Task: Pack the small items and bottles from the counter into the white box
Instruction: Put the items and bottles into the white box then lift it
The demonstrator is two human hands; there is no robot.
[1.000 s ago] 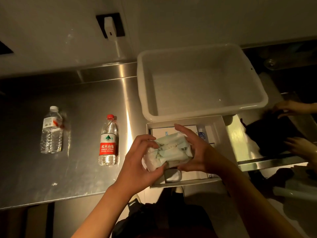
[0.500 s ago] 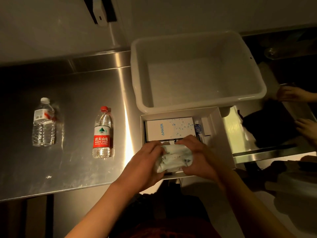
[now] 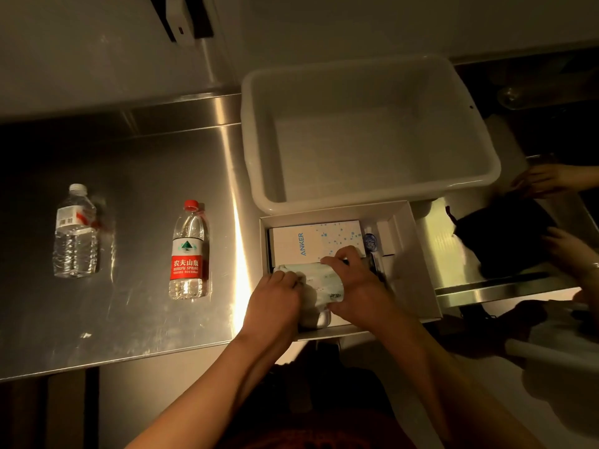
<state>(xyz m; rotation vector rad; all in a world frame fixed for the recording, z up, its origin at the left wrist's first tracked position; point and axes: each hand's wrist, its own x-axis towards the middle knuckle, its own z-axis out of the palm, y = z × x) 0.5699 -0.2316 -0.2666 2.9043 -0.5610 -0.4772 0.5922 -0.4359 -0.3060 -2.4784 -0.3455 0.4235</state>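
Both of my hands are down inside the white box (image 3: pixel 418 254) at the counter's (image 3: pixel 136 196) near edge, pressing a soft pale-green packet (image 3: pixel 316 280) into its front half: my left hand (image 3: pixel 275 299) is curled over the packet's left end, my right hand (image 3: pixel 356 286) clamps its right end with the fingers (image 3: pixel 343 256) hooked over the far edge. The packet lies just in front of a flat white Anker carton (image 3: pixel 311 241) that already fills the back of the box, with a small blue-capped item (image 3: pixel 370 242) wedged beside it to the right; I cannot make out what sits under the packet near my wrists. As I read it, the step in hand is seating this small item, and the packing looks roughly half done. Two water bottles lie on their sides on the steel to the left, well apart from the box: a red-labelled bottle (image 3: pixel 188 251) nearer, a clear bottle (image 3: pixel 75 231) with a white cap farther out. A large empty white tub (image 3: pixel 369 131) stands just behind the box. The next move, I judge, calls for letting go of the packet once it lies flat, then reaching left for the red-labelled bottle, and for finding room, since the box looks crowded already.
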